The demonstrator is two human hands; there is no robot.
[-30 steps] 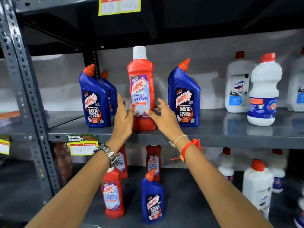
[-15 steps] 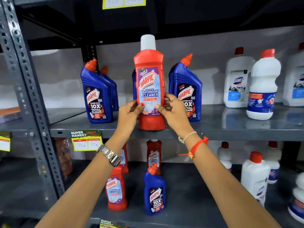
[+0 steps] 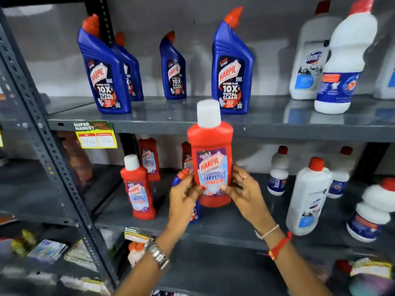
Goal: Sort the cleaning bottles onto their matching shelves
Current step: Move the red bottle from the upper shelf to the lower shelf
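Observation:
A red Harpic bathroom cleaner bottle (image 3: 210,154) with a white cap is held upright in front of the lower shelf (image 3: 224,233). My left hand (image 3: 183,194) grips its lower left side and my right hand (image 3: 243,191) its lower right side. Several blue Harpic bottles (image 3: 232,69) stand on the upper shelf (image 3: 192,124). More red Harpic bottles (image 3: 137,189) stand on the lower shelf. A blue Harpic bottle (image 3: 180,178) on the lower shelf is mostly hidden behind my left hand.
White bottles with red caps (image 3: 344,58) stand at the right of the upper shelf, and others (image 3: 308,197) at the right of the lower shelf. A perforated grey upright (image 3: 51,165) runs down the left. Packets (image 3: 49,251) lie on the bottom left shelf.
Both hands closed on the red bottle, lifted it off the upper shelf and brought it down in front of the lower shelf. The view has tilted downward.

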